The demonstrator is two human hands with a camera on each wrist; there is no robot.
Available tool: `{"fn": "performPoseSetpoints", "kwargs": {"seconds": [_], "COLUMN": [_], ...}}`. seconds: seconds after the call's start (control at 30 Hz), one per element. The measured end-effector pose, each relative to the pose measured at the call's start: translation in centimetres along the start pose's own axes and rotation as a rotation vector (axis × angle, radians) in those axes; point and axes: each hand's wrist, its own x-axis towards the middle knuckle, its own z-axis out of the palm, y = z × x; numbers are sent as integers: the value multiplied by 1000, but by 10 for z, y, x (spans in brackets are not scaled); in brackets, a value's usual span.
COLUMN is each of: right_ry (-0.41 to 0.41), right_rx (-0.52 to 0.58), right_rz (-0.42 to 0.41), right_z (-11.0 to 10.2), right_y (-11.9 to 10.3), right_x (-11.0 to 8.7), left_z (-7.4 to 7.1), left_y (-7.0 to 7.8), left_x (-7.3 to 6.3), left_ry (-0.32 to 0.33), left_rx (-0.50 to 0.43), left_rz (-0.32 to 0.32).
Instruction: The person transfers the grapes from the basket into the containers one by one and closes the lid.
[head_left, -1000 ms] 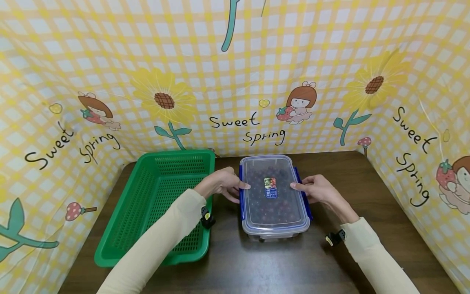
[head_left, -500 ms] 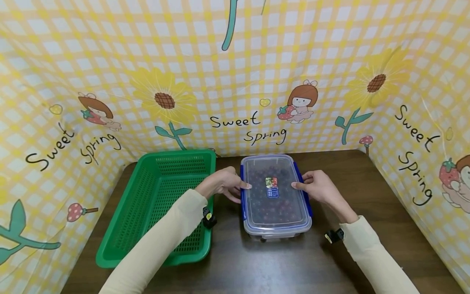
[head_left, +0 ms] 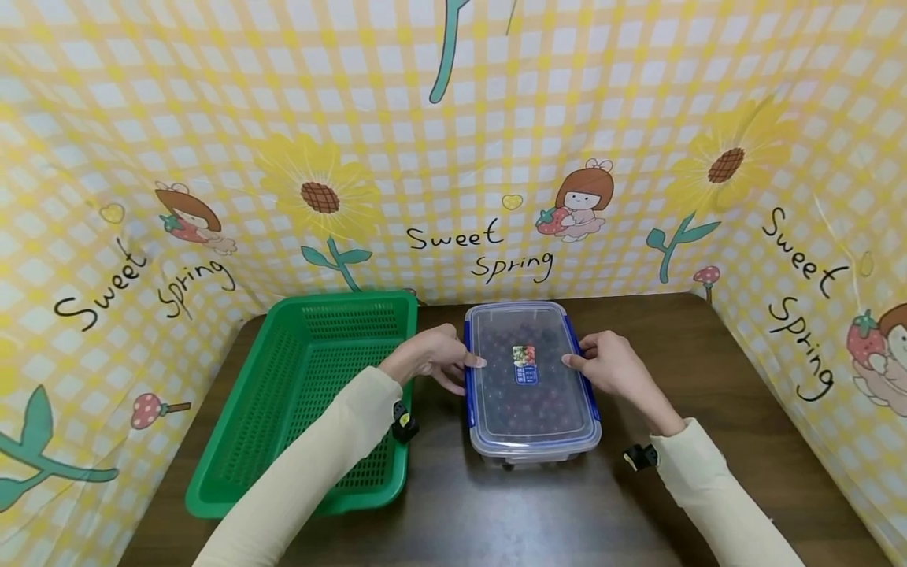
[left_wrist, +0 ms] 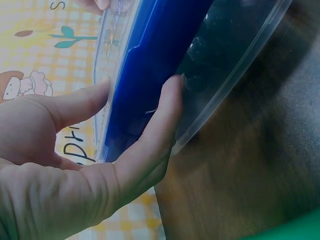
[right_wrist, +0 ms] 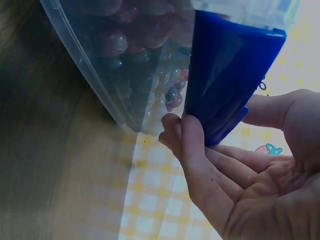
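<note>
A clear plastic food container (head_left: pixel 527 413) stands on the table, its lid on, a small label (head_left: pixel 525 365) at the lid's middle. Dark red, round fruit (right_wrist: pixel 115 44) shows through its wall. My left hand (head_left: pixel 442 356) holds its left side, thumb on the lid's edge and fingertips on the lower edge of the long blue latch (left_wrist: pixel 145 75). On the opposite side my right hand (head_left: pixel 611 362) has its thumb on the lid and its fingers bent against the other blue latch (right_wrist: pixel 220 75). In the head view the hands partly cover both latches.
A green slotted plastic basket (head_left: pixel 283 315) stands left of the container, partly under my left forearm. Yellow checked cloth (head_left: pixel 453 157) with printed figures rises behind and at both sides of the dark wooden table (head_left: pixel 489 520).
The right-hand latch has swung inward, closer to the container's wall, with the right hand following it. The left hand keeps its place. The view has shifted slightly.
</note>
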Motion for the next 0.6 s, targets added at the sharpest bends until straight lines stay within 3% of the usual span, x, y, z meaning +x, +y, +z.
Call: {"fn": "performPoseSetpoints", "kwargs": {"seconds": [0.17, 0.27, 0.47, 0.6], "right_ry": [-4, 6, -43, -48], "right_rx": [-10, -34, -53, -47], "right_rz": [4, -27, -99, -122], "right_z": [2, 4, 6, -2], "right_y": [-3, -4, 5, 13], "right_x": [1, 1, -3, -3], "left_z": [-2, -4, -4, -16], "left_y": [-1, -1, 0, 4], "left_x": [-4, -8, -25, -43], "left_ry": [3, 22, 103, 107], "left_rx": [-2, 42, 359, 503], "left_rz": [-11, 4, 79, 166]}}
